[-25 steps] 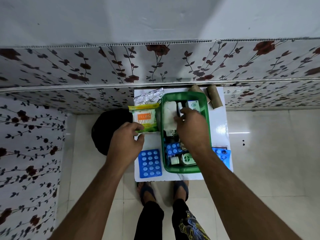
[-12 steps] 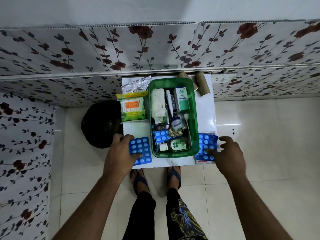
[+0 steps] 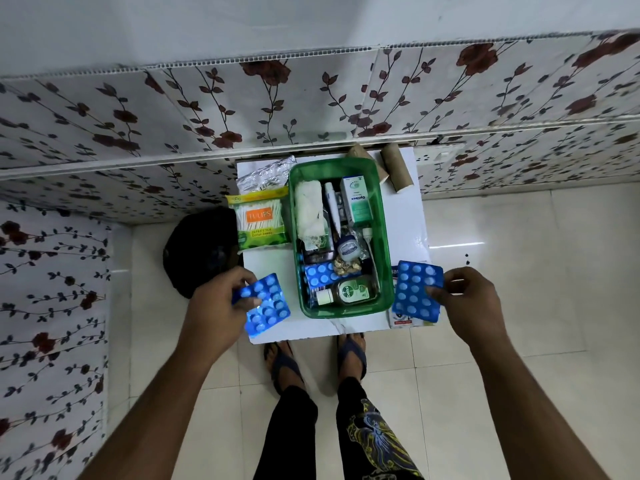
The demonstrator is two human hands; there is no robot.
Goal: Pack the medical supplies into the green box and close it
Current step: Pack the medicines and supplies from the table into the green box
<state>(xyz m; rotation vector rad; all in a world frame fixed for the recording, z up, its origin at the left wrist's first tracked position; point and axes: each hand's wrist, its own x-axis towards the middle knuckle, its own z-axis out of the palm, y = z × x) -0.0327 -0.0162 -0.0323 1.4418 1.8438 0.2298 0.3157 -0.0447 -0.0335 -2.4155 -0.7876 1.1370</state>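
Your left hand (image 3: 221, 308) pinches a blue pill strip (image 3: 264, 304) between thumb and fingers, held over the near left corner of the small white table (image 3: 266, 271), partly past its front edge. Your right hand (image 3: 465, 306) grips a second blue pill strip (image 3: 417, 289) the same way, over the table's near right corner, just beside the green box (image 3: 388, 271). Under that strip lies a white packet (image 3: 401, 318) whose print is too small to read.

The green box sits open in the middle of the table, its near rim close to the front edge and its far rim near the flowered wall panel (image 3: 311, 98). A bare stretch of tabletop runs between the box and your left hand; the right side has a narrow clear band along the box.

Inside, nearest you, lies a brown bottle (image 3: 351, 292) labelled Dettol, with a blue pill strip (image 3: 320, 274) just behind it. Farther back are a white gauze roll (image 3: 309, 209), a small round jar (image 3: 347, 247) and a green-and-white carton (image 3: 356, 199) that seems to read Optibex, though the letters are blurred.

Left of the box lies a green pack of cotton swabs (image 3: 259, 221) marked TULIPS, touching a silver foil pack (image 3: 263, 176) behind it. Two cardboard tubes (image 3: 394, 171) lie at the far right corner.
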